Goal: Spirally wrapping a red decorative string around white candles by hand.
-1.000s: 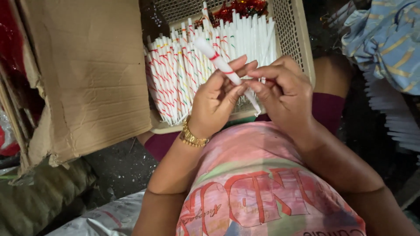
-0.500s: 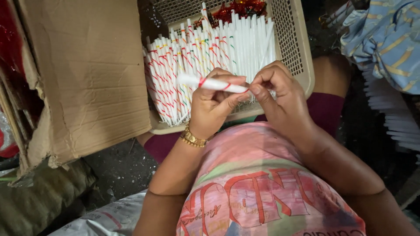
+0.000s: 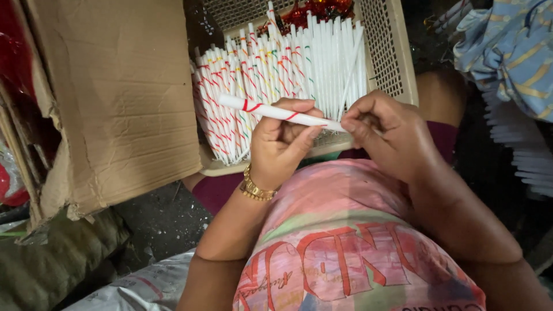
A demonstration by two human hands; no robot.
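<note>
Left hand [image 3: 282, 141]: clamped on white stick [image 3: 276, 112], held level.
Right hand [image 3: 391, 135]: pinching stick's right end.
Basket [image 3: 397, 63]: far, holding sticks.

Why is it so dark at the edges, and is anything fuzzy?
In the head view, light falls mostly on the middle: the white stick held by the left hand and right hand, the sticks in the plastic basket and the cardboard box are bright and fairly sharp; the floor at the lower left and the right edge sink into shadow, with details there hard to make out.
</note>
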